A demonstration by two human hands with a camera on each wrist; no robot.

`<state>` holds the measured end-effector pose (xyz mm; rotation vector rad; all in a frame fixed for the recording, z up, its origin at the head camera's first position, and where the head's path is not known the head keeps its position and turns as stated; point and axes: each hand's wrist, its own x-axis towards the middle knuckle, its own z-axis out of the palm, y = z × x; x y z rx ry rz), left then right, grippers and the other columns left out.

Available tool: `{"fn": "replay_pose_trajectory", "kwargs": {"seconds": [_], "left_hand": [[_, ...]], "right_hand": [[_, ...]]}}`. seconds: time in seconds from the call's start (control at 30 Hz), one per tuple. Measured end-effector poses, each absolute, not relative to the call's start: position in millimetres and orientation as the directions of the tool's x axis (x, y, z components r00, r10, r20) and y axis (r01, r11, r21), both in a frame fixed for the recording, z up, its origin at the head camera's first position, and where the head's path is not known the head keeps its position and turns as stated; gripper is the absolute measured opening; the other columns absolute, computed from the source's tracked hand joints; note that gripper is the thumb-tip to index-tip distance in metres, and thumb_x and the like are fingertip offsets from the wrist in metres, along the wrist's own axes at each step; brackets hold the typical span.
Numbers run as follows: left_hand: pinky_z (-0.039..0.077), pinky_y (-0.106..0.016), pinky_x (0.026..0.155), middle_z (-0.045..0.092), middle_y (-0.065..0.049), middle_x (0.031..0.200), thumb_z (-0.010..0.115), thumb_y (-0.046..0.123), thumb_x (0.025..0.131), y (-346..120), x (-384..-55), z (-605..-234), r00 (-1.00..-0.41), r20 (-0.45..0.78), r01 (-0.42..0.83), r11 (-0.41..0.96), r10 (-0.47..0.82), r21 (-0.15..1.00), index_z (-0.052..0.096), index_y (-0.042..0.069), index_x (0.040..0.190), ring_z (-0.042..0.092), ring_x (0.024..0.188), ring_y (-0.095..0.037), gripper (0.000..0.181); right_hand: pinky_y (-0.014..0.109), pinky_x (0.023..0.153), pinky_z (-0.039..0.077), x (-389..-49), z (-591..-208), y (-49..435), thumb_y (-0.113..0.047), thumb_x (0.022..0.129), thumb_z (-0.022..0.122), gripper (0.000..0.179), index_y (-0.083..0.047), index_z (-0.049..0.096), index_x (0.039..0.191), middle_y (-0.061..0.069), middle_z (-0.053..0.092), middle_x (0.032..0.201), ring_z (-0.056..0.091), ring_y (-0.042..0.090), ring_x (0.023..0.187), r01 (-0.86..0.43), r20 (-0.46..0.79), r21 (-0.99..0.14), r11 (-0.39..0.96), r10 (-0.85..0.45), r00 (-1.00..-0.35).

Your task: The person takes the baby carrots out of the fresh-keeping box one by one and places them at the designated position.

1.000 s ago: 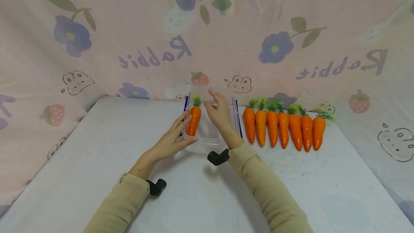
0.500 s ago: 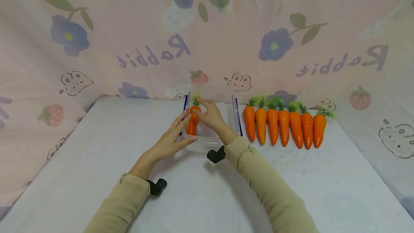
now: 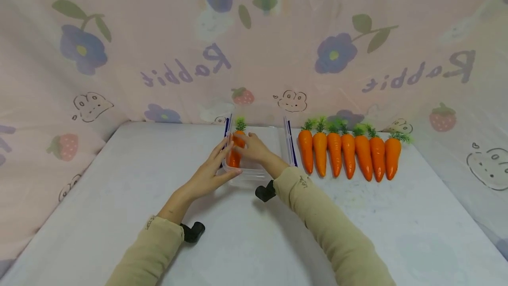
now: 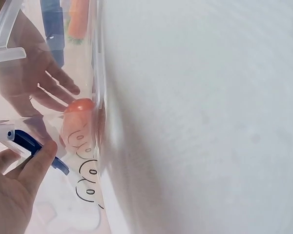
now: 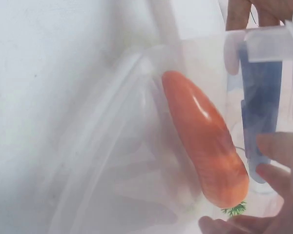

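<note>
A clear plastic box (image 3: pixel 251 173) with blue latches stands near the back of the table, a toy carrot (image 3: pixel 234 161) lying along its left wall, leafy end away. At the box's near left corner my left hand (image 3: pixel 208 175) rests with fingers extended along the outer side and thumb at the front rim. The left wrist view shows its fingertips on a blue latch (image 4: pixel 25 140). My right hand (image 3: pixel 255 150) is inside the box, overlapping the carrot from above in the head view. In the right wrist view its spread fingers (image 5: pixel 278 183) are beside the carrot's leafy end.
Several more toy carrots (image 3: pixel 335 156) lie side by side in a row to the right of the box, leaves toward the back. A printed cloth (image 3: pixel 262 56) hangs behind the white table (image 3: pixel 246 242). Each wrist carries a black camera mount (image 3: pixel 193 232).
My right hand has moved left and down, from over the middle of the box to the carrot at its left wall. My left hand stays at the box's corner.
</note>
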<state>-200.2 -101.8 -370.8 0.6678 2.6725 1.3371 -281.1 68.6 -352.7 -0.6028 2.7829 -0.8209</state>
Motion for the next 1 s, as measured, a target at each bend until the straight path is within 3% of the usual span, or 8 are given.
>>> {"fn": "replay_pose_trajectory", "kwargs": {"seconds": [0.3,0.43,0.63,0.8,1.0], "left_hand": [[0.031,-0.064,0.106,-0.002,0.001,0.163,0.063,0.041,0.092,-102.2,-200.1,-370.7,-0.900,0.135,0.356,0.518,0.415,0.778,0.015,0.020,0.155,0.023,0.144,-0.038,0.082],[0.032,-0.062,0.106,-0.001,0.001,0.163,0.062,0.043,0.091,-101.8,-201.1,-370.2,-0.902,0.127,0.351,0.532,0.412,0.771,0.017,0.021,0.155,0.023,0.144,-0.038,0.081],[0.035,-0.059,0.107,-0.003,0.002,0.163,0.062,0.043,0.092,-101.5,-201.4,-370.2,-0.905,0.113,0.338,0.533,0.410,0.775,0.017,0.024,0.155,0.021,0.145,-0.036,0.080],[0.034,-0.058,0.107,-0.003,0.002,0.162,0.062,0.042,0.092,-101.6,-200.7,-370.7,-0.907,0.109,0.331,0.529,0.406,0.782,0.017,0.024,0.155,0.019,0.145,-0.036,0.079],[0.035,-0.057,0.108,-0.003,0.002,0.163,0.062,0.043,0.092,-101.0,-199.3,-370.5,-0.908,0.106,0.327,0.525,0.406,0.785,0.017,0.025,0.155,0.020,0.145,-0.035,0.080]], "right_hand": [[0.063,0.112,0.022,-278.6,-351.5,67.2,-0.032,0.098,0.049,0.055,-0.016,0.037,0.149,0.019,0.040,0.148,0.022,0.044,0.143,-0.297,-0.166,-0.526,0.797,-0.439,-0.883],[0.059,0.110,0.029,-279.1,-352.0,67.9,-0.031,0.097,0.050,0.048,-0.015,0.048,0.142,0.022,0.044,0.145,0.031,0.043,0.139,-0.277,-0.128,-0.501,0.820,-0.387,-0.913],[0.047,0.102,0.045,-277.2,-351.5,70.6,-0.022,0.090,0.063,0.042,-0.010,0.059,0.129,0.026,0.045,0.136,0.049,0.036,0.120,-0.187,-0.124,-0.495,0.849,-0.281,-0.952],[0.047,0.103,0.044,-275.8,-350.6,71.3,-0.013,0.086,0.065,0.048,-0.012,0.056,0.134,0.027,0.040,0.139,0.051,0.037,0.119,-0.145,-0.153,-0.484,0.863,-0.247,-0.957],[0.048,0.102,0.044,-274.5,-350.7,73.1,-0.020,0.092,0.059,0.047,-0.015,0.054,0.138,0.026,0.046,0.136,0.052,0.037,0.117,-0.143,-0.134,-0.465,0.873,-0.229,-0.964]]}}
